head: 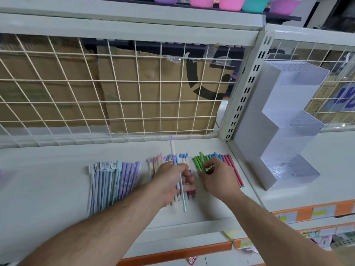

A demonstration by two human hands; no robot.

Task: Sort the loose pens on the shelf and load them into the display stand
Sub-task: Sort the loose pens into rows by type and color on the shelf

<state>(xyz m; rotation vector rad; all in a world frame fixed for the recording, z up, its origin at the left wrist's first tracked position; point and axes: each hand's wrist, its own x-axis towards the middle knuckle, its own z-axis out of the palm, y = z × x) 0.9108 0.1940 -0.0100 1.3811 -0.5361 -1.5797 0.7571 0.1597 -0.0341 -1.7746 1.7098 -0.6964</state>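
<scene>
The loose pens lie on the white shelf (48, 185) in the lower middle of the frame, in three groups. A blue and purple group (113, 181) is at the left, a cream and pastel group (156, 163) in the middle, and a green, blue and red group (230, 162) at the right. The left hand (171, 183) is over the middle group. Its grip is closed around a purple-tipped pen (172, 148), which points toward the back, and a thin pale blue pen (183, 198). The right hand (219, 179) is just beside it, and its grip pinches the green pens (197, 163). The display stand (284, 116), stepped and translucent, stands at the right of the frame, well apart from both hands. Behind the shelf is a wire grid (115, 83) with cardboard boxes (153, 96) beyond it.
</scene>
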